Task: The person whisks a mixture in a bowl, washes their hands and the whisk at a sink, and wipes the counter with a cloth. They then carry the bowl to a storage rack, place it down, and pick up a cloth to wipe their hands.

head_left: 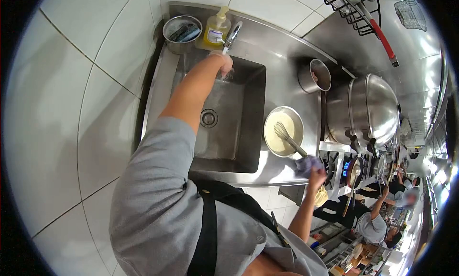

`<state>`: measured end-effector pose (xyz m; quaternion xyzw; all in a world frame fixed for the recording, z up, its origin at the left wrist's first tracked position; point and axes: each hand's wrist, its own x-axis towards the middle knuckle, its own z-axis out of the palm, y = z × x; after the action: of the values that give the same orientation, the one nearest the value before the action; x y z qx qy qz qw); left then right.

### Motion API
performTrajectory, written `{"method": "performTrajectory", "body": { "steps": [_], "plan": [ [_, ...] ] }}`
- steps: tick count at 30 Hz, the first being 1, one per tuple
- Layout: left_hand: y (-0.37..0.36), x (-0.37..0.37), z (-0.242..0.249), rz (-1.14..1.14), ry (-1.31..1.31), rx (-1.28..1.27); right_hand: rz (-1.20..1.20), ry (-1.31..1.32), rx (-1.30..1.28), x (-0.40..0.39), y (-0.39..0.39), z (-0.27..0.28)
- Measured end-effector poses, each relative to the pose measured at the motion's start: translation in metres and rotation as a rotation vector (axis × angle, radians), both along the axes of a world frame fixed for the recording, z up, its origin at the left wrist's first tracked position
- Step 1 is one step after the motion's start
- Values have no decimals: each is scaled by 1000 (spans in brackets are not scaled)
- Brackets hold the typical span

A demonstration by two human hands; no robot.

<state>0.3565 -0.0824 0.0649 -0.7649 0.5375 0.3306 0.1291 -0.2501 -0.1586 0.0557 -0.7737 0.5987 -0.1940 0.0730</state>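
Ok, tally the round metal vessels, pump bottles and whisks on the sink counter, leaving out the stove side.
Round metal vessels: 3 (left pot, whisk bowl, right pot)
Pump bottle: 1
Whisk: 1
Total: 5

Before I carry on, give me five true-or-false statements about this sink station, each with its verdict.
1. The left hand is at the tap. True.
2. The right hand is inside the sink. False: it is outside, holding a bunched purplish item.
3. A whisk rests in the bowl. True.
4. The yellow pump bottle lies on its side. False: it stands upright beside the tap.
5. The bowl holds a pale mixture. True.
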Motion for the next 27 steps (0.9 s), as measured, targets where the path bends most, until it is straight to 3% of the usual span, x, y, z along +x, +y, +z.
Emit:
{"method": "performTrajectory", "body": {
  "steps": [1,3,4,5,6,7,8,9,10,13,15,16,17,19,21,22,23,25,27],
  "plan": [
    [0,-4,2,-36,-23,19,71,-65,-134,-4,-14,23],
    [-6,2,-11,-64,-51,-52,32,-283,-61,56,-11,113],
    [-13,5,-19,-73,-64,-93,122,-359,-121,93,-4,146],
    [-24,6,-31,-86,-32,-99,220,-435,-179,126,-6,164],
    [-34,7,-45,-96,-2,-102,248,-477,-77,147,-26,161],
    [-39,10,-53,-103,27,-103,279,-519,29,168,-48,152],
    [-32,0,-33,72,75,-33,328,-186,-161,196,-63,143],
    [-30,-4,-32,49,75,-31,294,79,-143,230,-65,137],
    [-27,-6,-32,27,76,-27,357,120,-30,255,-77,115],
    [-2,-3,-47,105,233,-49,535,415,-145,308,-134,-18],
    [13,1,-93,183,327,-46,617,584,-6,315,-173,-102],
    [28,1,-122,200,464,-120,694,697,-8,303,-236,-178],
    [48,-2,-149,214,592,-201,617,692,69,334,-228,-171],
    [102,-23,-192,281,826,-394,421,686,228,380,-191,-99],
    [137,-55,-166,264,628,-312,422,716,354,449,-181,-112],
    [142,-67,-163,354,697,-241,321,692,48,486,-143,-127],
    [143,-74,-163,445,761,-171,560,572,-77,517,-116,-134],
    [135,-96,-184,642,910,-304,1013,305,-312,555,-77,-137],
    [130,-109,-185,822,1042,-403,1049,205,-122,566,-97,-121]
  ]
}}
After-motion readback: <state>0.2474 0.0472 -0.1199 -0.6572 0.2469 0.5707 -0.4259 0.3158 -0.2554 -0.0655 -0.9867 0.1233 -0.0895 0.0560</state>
